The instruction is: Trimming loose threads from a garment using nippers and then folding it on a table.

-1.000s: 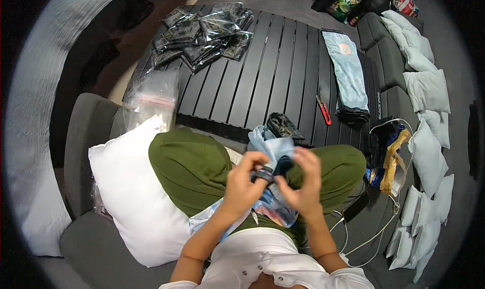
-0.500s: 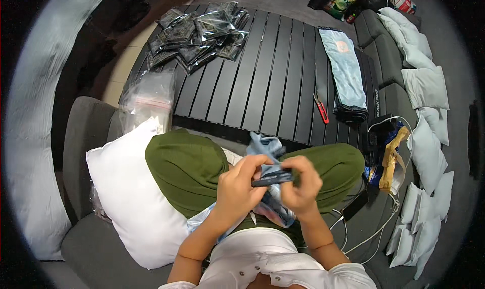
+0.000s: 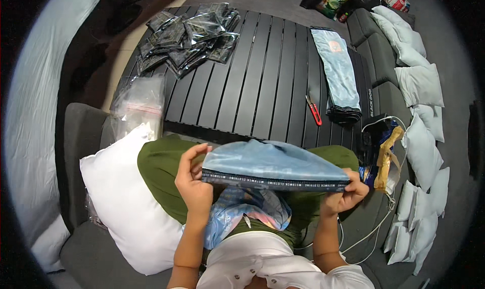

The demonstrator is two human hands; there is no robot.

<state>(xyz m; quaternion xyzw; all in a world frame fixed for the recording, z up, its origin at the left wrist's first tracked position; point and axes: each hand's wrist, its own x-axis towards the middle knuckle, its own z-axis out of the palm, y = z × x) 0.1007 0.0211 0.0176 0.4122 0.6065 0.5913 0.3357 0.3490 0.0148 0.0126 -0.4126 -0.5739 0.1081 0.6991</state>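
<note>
A pair of light blue underpants [image 3: 268, 160] is stretched wide above my lap, with its dark elastic waistband [image 3: 273, 182] facing me. My left hand [image 3: 194, 185] pinches one end of the band. The other end is gripped by my right hand [image 3: 347, 193], thumb and fingers pressed together. Beneath the band, a crumpled blue and pink patterned cloth [image 3: 225, 218] with a small white tag lies over my lap. Whether that cloth is part of the same garment, I cannot tell.
On the black slatted table [image 3: 237, 92] lie a heap of dark packets [image 3: 189, 36] in clear film, clear bags [image 3: 139, 104], red-handled thread snips [image 3: 314, 112] and folded light blue garments [image 3: 337, 69]. A white pillow [image 3: 129, 203] sits at my left; white cables [image 3: 371, 238] trail at right.
My hands have moved apart from their close hold on the bunched garment. Its waistband is now spread out straight between them, and the light blue fabric has opened out.
</note>
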